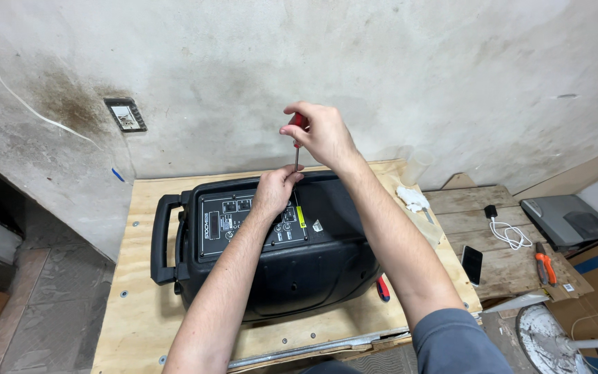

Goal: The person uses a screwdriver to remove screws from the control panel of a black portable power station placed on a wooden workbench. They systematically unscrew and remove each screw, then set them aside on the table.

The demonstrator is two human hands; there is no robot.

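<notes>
Nearest me, my left hand [275, 188] is resting on the back panel of the black speaker [271, 242], fingers curled around the shaft of the screwdriver [297, 142] to steady it. The speaker is lying on its side on the plywood table [140, 305]. Just above, my right hand [320, 131] is gripping the red handle, holding the screwdriver upright. Farther right, a phone [471, 264] and an orange utility knife [545, 264] are lying on wooden planks.
</notes>
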